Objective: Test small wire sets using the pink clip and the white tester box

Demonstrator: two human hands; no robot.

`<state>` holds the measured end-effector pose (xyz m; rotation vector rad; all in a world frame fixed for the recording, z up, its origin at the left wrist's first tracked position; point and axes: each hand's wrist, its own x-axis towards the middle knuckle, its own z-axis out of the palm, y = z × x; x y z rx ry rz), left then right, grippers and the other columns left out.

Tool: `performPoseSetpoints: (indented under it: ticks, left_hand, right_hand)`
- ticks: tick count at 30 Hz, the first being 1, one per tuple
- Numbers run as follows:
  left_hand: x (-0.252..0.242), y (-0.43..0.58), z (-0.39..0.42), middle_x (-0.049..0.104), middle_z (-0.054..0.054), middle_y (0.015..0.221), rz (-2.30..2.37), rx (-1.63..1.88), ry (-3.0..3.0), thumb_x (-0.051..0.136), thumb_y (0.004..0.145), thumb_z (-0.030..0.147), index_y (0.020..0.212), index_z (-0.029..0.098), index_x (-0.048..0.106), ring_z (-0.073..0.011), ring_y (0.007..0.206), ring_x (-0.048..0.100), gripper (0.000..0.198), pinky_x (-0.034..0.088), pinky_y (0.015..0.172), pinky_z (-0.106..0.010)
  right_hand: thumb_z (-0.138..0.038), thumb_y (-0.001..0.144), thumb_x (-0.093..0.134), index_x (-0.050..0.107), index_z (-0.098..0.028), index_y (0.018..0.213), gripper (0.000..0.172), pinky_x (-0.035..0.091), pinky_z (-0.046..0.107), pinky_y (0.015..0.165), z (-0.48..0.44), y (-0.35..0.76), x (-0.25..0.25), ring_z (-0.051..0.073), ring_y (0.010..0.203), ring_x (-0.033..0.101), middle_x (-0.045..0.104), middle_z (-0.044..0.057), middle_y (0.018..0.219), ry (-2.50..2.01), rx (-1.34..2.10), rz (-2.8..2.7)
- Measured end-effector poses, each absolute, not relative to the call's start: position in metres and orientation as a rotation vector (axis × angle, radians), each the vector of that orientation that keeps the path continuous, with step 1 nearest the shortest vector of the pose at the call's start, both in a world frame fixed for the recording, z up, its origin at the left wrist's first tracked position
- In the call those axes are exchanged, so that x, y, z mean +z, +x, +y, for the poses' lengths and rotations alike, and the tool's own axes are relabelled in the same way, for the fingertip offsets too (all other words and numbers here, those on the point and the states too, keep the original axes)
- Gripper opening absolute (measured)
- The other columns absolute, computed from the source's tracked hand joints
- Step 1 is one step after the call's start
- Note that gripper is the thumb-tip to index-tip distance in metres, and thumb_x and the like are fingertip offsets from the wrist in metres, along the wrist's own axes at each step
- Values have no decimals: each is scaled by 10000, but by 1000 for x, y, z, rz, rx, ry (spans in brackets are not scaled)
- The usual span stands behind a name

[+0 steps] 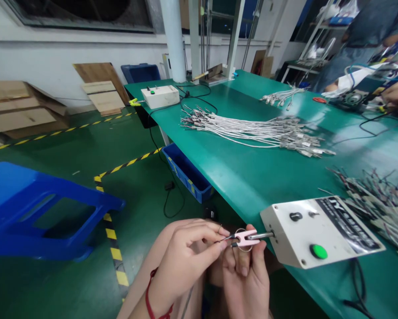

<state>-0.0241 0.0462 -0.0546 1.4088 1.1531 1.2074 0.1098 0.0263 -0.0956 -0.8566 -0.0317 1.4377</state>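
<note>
My left hand pinches a thin wire at the tip of the fingers, just left of a small pink clip-like tool. My right hand is closed round that pink tool from below, thumb and fingers pointing up. The tool's metal tip meets a rod that sticks out of the left end of a white control box with a green button. The box sits at the near edge of the green table. A red cord circles my left wrist.
Bundles of white cables with metal ends lie across the table, more at the right. A second white box stands at the far end. A blue bin and blue stool are on the floor. Another person works at far right.
</note>
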Motion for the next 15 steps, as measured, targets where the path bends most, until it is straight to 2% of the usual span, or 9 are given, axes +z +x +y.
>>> performPoseSetpoints:
  ticks: [6, 15]
  left_hand:
    - [-53, -23, 48, 854, -12, 979, 1158, 1228, 1437, 801, 898, 88, 825, 248, 846, -194, 928, 790, 181, 594, 887, -307]
    - [-54, -23, 48, 851, -8, 967, 1152, 1235, 1442, 813, 903, 102, 840, 259, 851, -191, 926, 785, 174, 594, 891, -300]
  right_hand:
    - [-633, 851, 822, 791, -288, 981, 370, 291, 213, 498, 28, 112, -102, 113, 581, 48, 162, -104, 566, -810, 1458, -83]
    - [-659, 841, 820, 797, -298, 1088, 438, 280, 218, 512, 28, 112, -99, 108, 566, 84, 141, -109, 589, -804, 1468, -150]
